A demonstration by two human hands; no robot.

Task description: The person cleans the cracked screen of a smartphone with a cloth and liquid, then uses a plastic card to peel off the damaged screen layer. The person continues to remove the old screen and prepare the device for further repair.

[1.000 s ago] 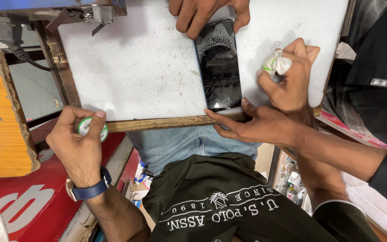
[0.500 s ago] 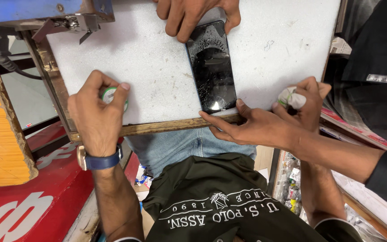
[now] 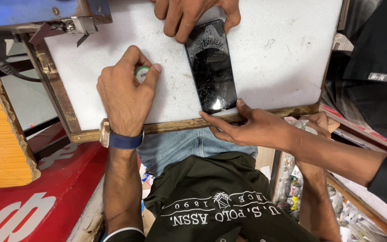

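A black phone [image 3: 212,71] with a cracked screen lies on a white foam board [image 3: 283,54] in a wooden frame. My left hand [image 3: 124,96], with a blue-strapped watch on the wrist, rests on the board left of the phone and pinches a small green and white round object [image 3: 142,72]. My right hand [image 3: 320,123] sits below the board's near right edge, mostly hidden behind another person's forearm, its fingers curled around a small whitish object [image 3: 299,124]. That person's hand [image 3: 242,123] touches the phone's near end. Another hand [image 3: 189,13] presses its far end.
A blue metal fixture with a clamp [image 3: 75,22] sits at the board's far left corner. An orange wooden block [image 3: 1,130] and a red panel [image 3: 36,197] lie to the left. Packets fill a shelf [image 3: 350,210] at lower right. A person in black [image 3: 372,76] stands on the right.
My left hand has moved up and right from the frame's edge onto the foam. My right hand has dropped from beside the phone to below the board's edge. The view has shifted.
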